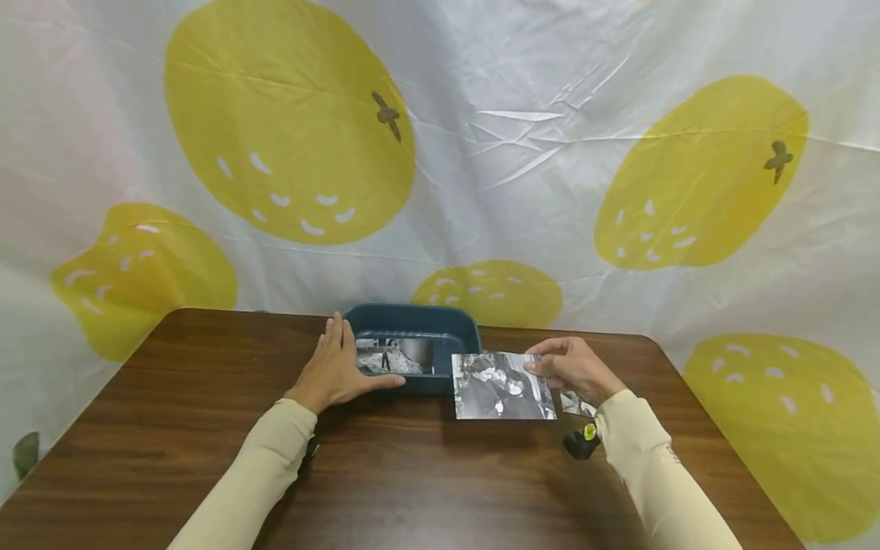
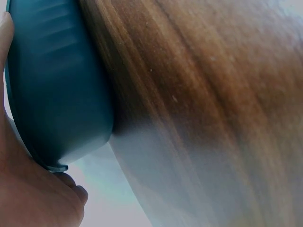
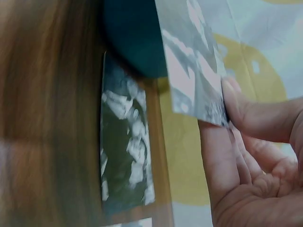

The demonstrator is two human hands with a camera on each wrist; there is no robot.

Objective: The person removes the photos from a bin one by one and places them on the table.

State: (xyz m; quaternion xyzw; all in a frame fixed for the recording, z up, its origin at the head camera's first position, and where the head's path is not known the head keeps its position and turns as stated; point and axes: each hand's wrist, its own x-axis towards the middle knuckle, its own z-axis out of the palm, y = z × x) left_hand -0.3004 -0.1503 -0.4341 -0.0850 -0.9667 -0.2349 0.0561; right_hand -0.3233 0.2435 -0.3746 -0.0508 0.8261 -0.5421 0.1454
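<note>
A blue plastic bin [image 1: 440, 315] stands at the far edge of the table, with a black-and-white photo [image 1: 395, 357] lying in it. My left hand [image 1: 333, 374] rests against the bin's left front corner, fingers straight along the left side and thumb stretched over the front rim. In the right hand [image 1: 571, 365], a second black-and-white photo [image 1: 502, 388] is pinched by its upper right corner between thumb and fingers. It is held up in front of the bin's right end. Another photo [image 3: 125, 151] lies on the table under the right hand, partly hidden in the head view.
The brown wooden table [image 1: 440, 473] reaches back to a white curtain [image 1: 522, 191] printed with yellow fruit. A small black item with a yellow-green spot [image 1: 583, 441] shows at the right wrist. The white corner of something pale [image 3: 137, 222] shows below the lying photo.
</note>
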